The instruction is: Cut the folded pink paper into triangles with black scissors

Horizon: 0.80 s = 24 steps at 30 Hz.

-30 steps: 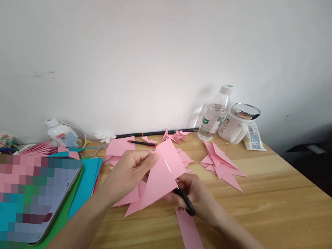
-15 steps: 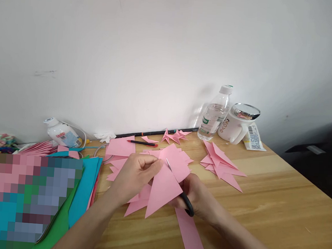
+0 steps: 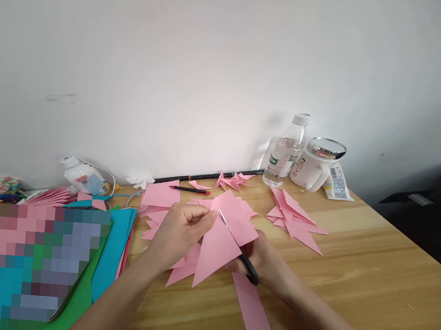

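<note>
— Where does the paper sit against your two hands, from the head camera?

— Just below the middle of the frame. My left hand (image 3: 182, 230) is pinched shut on the upper left edge of the pink paper triangle (image 3: 216, 248), thumb and fingers closed on it. My right hand (image 3: 264, 262) is lower right of it, curled around the black handle of the scissors (image 3: 248, 269).

— And the blade?

— It runs up and to the left from my right hand, a thin bright line across the sheet with its tip close by my left fingertips. The triangle's long axis goes the other way, its point hanging down toward lower left, above the table (image 3: 368, 268).

— Which hand is nearer the cut?

— The left; the right sits behind the paper's lower edge, partly hidden.

— Anything close by?

— A pink paper strip (image 3: 253, 310) lies on the table under my right wrist, and a pile of pink folded pieces (image 3: 296, 219) sits to the right, well apart.
</note>
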{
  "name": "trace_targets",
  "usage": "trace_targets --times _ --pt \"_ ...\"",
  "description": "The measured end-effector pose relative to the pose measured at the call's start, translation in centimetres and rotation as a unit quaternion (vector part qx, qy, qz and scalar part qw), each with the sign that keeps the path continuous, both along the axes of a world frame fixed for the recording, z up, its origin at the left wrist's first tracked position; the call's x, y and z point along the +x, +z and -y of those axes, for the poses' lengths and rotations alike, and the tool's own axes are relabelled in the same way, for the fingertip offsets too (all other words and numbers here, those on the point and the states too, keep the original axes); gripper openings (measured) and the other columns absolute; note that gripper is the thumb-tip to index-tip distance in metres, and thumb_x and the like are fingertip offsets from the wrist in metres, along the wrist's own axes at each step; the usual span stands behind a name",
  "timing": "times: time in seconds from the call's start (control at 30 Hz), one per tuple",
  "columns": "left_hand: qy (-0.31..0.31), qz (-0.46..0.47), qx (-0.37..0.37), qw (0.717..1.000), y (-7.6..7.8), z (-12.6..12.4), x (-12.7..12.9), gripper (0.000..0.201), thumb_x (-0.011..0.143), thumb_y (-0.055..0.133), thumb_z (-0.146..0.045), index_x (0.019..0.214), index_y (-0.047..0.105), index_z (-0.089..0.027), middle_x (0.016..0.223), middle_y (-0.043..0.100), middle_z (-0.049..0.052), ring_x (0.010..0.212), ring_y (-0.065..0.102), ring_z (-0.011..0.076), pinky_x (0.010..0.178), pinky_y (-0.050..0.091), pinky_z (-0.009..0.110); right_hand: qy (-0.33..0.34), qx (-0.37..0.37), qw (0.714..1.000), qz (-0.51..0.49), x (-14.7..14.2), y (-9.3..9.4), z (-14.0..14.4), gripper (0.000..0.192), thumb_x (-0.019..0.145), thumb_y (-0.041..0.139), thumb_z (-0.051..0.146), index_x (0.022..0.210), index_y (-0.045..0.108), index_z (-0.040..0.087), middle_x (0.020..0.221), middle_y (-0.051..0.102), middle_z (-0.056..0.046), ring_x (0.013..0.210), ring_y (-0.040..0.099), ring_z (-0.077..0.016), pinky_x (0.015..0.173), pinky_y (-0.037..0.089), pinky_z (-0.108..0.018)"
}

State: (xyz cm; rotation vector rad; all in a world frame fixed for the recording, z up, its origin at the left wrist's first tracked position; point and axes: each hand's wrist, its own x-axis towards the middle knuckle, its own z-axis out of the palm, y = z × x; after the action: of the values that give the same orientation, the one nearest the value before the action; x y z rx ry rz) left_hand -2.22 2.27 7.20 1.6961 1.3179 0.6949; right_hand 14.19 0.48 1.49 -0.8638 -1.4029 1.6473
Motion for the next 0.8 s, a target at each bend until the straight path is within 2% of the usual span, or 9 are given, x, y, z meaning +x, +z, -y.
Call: trace_targets --times 0.17,0.33,0.57,0.8 --pt "0.002 0.007 -0.01 1.0 0.07 0.0 0.05 0.041 0.082 0.042 -0.04 0.051 0.027 -0.017 0.055 0.023 -0.004 0.051 0.024 0.0075 0.047 0.024 0.022 -0.003 0.016 1.0 0.004 -0.03 -0.04 -0.04 0.021 0.059 0.065 0.015 0.068 0.046 0.017 0.068 0.044 0.003 0.064 0.038 -0.0113 0.055 0.037 -0.02" --pt "0.004 0.006 -0.001 1.0 0.15 0.1 0.05 0.04 0.081 0.042 -0.038 0.051 0.025 -0.018 0.054 0.022 -0.004 0.05 0.024 0.0074 0.046 0.022 0.022 0.011 0.004 1.0 0.0 0.01 0.09 -0.04 0.024 0.058 0.067 0.018 0.066 0.044 0.018 0.068 0.042 0.002 0.065 0.038 -0.0119 0.058 0.038 -0.022" --pt "0.008 -0.014 0.038 0.999 0.48 0.1 0.2 0.041 0.08 0.043 -0.033 0.052 0.017 -0.018 0.053 0.016 -0.004 0.05 0.018 0.0075 0.046 0.016 0.024 0.011 0.003 1.0 0.015 -0.1 0.35 0.07 0.021 0.06 0.064 0.021 0.063 0.044 0.017 0.064 0.041 0.003 0.058 0.033 -0.009 0.049 0.031 -0.02" --pt "0.005 -0.007 0.031 0.999 0.36 0.13 0.18 0.041 0.081 0.042 -0.034 0.052 0.018 -0.018 0.054 0.017 -0.004 0.051 0.017 0.0078 0.047 0.016 0.025 0.01 0.028 0.999 0.017 -0.01 0.32 0.03 0.014 0.062 0.054 0.016 0.062 0.039 0.018 0.058 0.035 0.005 0.054 0.026 -0.0074 0.046 0.023 -0.02"
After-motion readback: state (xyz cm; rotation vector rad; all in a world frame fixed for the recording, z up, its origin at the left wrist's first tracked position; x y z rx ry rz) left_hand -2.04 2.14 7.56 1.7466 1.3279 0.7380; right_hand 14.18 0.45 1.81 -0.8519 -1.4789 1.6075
